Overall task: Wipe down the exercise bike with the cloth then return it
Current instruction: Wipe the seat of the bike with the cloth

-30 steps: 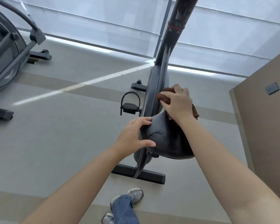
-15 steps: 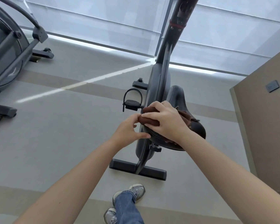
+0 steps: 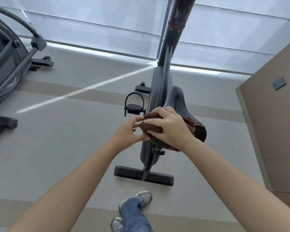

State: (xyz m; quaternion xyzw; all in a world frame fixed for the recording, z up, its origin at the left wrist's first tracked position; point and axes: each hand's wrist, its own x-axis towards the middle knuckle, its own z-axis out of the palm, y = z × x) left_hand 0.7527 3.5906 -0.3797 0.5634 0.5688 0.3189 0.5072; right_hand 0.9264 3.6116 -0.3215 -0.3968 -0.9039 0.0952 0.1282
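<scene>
head view: bike (image 3: 159,84) stood on the floor (image 3: 74,139), its saddle (image 3: 176,101) near centre. brown cloth (image 3: 151,127) lay bunched on the saddle's near left edge. right hand (image 3: 169,126) lay on top, fingers curled over the cloth, gripping it against the saddle. left hand (image 3: 129,133) met the cloth's left end, fingers bent; whether it gripped could not be told. pedal (image 3: 134,107) was just left of the hands. second machine (image 3: 5,67) was at the floor's far left.
</scene>
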